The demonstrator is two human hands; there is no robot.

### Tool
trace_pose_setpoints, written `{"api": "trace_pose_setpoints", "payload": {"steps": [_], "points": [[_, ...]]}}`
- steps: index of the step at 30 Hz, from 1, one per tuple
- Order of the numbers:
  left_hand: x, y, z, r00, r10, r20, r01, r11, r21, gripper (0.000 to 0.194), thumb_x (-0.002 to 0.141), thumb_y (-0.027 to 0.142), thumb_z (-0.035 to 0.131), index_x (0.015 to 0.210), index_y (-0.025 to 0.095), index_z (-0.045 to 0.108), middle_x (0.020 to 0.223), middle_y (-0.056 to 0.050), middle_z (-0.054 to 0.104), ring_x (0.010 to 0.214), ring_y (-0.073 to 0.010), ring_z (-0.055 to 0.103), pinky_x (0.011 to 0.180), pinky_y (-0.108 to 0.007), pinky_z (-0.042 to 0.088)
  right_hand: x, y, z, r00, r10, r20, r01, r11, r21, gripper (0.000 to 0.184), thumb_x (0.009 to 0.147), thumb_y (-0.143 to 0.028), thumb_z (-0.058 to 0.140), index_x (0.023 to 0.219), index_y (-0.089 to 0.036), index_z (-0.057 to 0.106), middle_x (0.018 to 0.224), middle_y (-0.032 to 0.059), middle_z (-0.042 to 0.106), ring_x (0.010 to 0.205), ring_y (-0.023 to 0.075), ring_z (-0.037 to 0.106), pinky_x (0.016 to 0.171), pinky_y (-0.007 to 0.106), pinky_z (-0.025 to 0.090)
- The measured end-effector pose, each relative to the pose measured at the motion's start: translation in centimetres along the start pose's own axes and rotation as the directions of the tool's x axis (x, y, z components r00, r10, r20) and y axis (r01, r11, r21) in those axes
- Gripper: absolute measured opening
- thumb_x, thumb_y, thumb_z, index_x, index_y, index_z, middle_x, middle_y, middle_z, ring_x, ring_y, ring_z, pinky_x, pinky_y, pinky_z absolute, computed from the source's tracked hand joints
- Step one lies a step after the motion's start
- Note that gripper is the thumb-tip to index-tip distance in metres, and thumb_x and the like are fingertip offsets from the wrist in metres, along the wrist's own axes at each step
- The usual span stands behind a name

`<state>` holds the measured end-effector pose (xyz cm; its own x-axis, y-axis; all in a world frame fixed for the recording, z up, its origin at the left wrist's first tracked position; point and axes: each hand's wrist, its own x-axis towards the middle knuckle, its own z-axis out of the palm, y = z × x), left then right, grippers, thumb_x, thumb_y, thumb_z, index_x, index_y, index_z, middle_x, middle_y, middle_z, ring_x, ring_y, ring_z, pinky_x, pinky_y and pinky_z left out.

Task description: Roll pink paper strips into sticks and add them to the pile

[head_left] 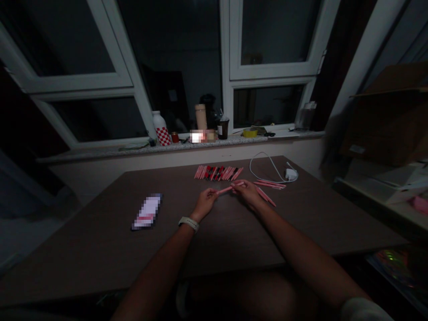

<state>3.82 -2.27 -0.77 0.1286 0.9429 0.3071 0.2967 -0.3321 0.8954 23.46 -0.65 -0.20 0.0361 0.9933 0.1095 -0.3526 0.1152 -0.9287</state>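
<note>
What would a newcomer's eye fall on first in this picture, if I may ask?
The two bare hands come first: the left hand and right hand hold a pink pen between them at the middle of the dark table. Just beyond lies a row of pink and black pens, and on the windowsill stands a red-and-white checked bottle.

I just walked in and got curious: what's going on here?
A person at a dark brown table is holding a slim pink pen by its ends, between their left hand and right hand. Just beyond the hands lies a row of pink and black pens. More pink pens lie to the right, near a white charger with its cable. A pale watch sits on the left wrist.
</note>
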Motion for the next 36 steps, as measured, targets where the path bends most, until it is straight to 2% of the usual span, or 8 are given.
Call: {"api": "trace_pose_setpoints", "payload": {"steps": [8,13,16,18,24,30,32,36], "points": [[0.2,-0.3,0.0,1.000,0.023,-0.016,-0.022,1.000,0.016,0.035,0.077,0.050,0.058,0.076,0.015,0.061,0.067,-0.003,0.063,0.067,-0.0158,0.059,0.067,-0.026,0.044,0.0,0.0,0.0,1.000,-0.008,0.005,0.008,1.000,0.029,0.038,0.053,-0.032,0.086,0.080,-0.016,0.063,0.067,-0.0016,0.066,0.058,0.0096,0.063,0.061,0.022,0.054],[0.2,-0.4,0.0,0.999,0.013,-0.044,-0.008,0.994,0.112,0.054,0.088,0.057,0.038,0.061,0.015,0.059,0.054,-0.001,0.056,0.055,-0.0136,0.052,0.061,-0.026,0.039,-0.4,-0.4,0.4,0.999,-0.020,0.042,0.019,1.000,0.024,0.039,0.053,-0.031,0.085,0.082,-0.016,0.063,0.071,-0.0005,0.068,0.062,0.0107,0.064,0.065,0.023,0.054],[0.1,-0.2,0.0,0.999,0.011,-0.049,-0.006,0.995,0.104,0.058,0.090,0.057,0.034,0.060,0.015,0.060,0.052,-0.001,0.055,0.054,-0.0136,0.052,0.061,-0.026,0.039,-0.5,-0.5,0.4,0.999,-0.026,0.040,0.025,0.999,0.024,0.041,0.052,-0.032,0.086,0.083,-0.016,0.063,0.071,-0.0006,0.068,0.062,0.0111,0.064,0.065,0.024,0.053],[0.0,0.1,0.0,0.999,0.015,-0.047,-0.012,0.997,0.077,0.056,0.089,0.057,0.036,0.063,0.014,0.061,0.057,-0.003,0.058,0.057,-0.0141,0.054,0.063,-0.026,0.040,-0.3,-0.4,0.3,1.000,-0.022,0.019,0.022,0.999,0.027,0.042,0.051,-0.032,0.086,0.083,-0.016,0.063,0.070,-0.0009,0.068,0.062,0.0110,0.063,0.064,0.024,0.053],[-0.2,0.5,0.1,1.000,-0.004,-0.029,0.003,0.999,-0.043,0.039,0.076,0.050,0.061,0.090,0.014,0.062,0.074,-0.003,0.063,0.070,-0.0157,0.058,0.066,-0.025,0.043,0.0,-0.1,0.0,0.999,-0.028,-0.019,0.028,1.000,0.009,0.041,0.053,-0.033,0.085,0.083,-0.015,0.063,0.070,-0.0005,0.067,0.062,0.0112,0.063,0.063,0.024,0.053],[-0.1,0.6,0.0,1.000,0.006,-0.019,-0.005,0.999,0.050,0.044,0.083,0.055,0.049,0.074,0.014,0.063,0.064,-0.002,0.059,0.065,-0.0161,0.056,0.064,-0.026,0.042,0.2,0.2,-0.1,0.999,-0.019,-0.027,0.020,1.000,0.024,0.039,0.055,-0.031,0.085,0.083,-0.015,0.063,0.070,-0.0007,0.067,0.061,0.0100,0.063,0.063,0.023,0.054],[-0.1,0.5,0.0,1.000,-0.006,-0.008,0.006,0.999,0.042,0.045,0.084,0.056,0.048,0.077,0.014,0.064,0.063,-0.002,0.059,0.064,-0.0160,0.056,0.063,-0.026,0.041,0.3,0.3,-0.2,0.999,-0.027,-0.025,0.028,0.999,0.027,0.038,0.056,-0.031,0.084,0.084,-0.015,0.063,0.070,-0.0009,0.067,0.061,0.0101,0.063,0.062,0.023,0.055],[0.0,0.1,0.2,1.000,-0.006,0.011,0.006,0.998,-0.065,0.037,0.078,0.048,0.060,0.094,0.015,0.061,0.072,-0.001,0.062,0.070,-0.0153,0.058,0.065,-0.024,0.041,0.3,0.3,-0.2,0.999,-0.024,-0.025,0.025,1.000,0.017,0.036,0.057,-0.031,0.084,0.083,-0.016,0.063,0.070,-0.0008,0.067,0.059,0.0099,0.063,0.059,0.021,0.054]]}}
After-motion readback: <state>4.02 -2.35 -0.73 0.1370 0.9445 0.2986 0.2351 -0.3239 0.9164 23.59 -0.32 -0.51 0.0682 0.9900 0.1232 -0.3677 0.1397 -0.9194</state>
